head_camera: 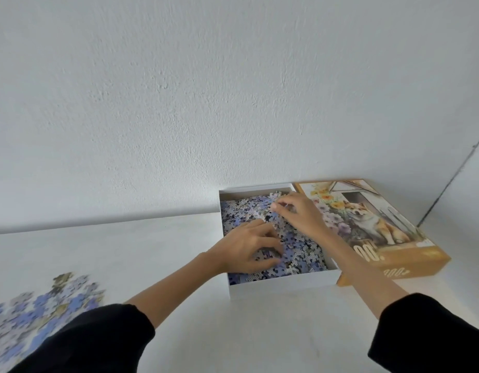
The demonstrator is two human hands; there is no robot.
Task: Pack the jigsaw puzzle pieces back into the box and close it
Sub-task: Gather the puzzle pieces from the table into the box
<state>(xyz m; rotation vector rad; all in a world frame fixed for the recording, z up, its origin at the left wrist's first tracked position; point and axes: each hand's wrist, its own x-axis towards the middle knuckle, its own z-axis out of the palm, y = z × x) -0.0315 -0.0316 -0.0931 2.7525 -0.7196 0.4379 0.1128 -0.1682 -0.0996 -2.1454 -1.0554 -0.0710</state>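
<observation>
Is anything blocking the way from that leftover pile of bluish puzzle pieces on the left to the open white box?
Nothing visible does. Only bare white table lies between the pile of bluish puzzle pieces and the open white cardboard box; its dog-picture lid sits beside it on the right.

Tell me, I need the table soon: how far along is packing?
Done: a heap of pieces lies in the white box. In hand: left hand and right hand are in that heap. Left: loose pieces on the table, and the lid beside the box, off.

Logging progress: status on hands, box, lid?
Left hand, right hand in open box, both curled among pieces; grip unclear. Loose pieces on table. Lid off, beside box.
</observation>
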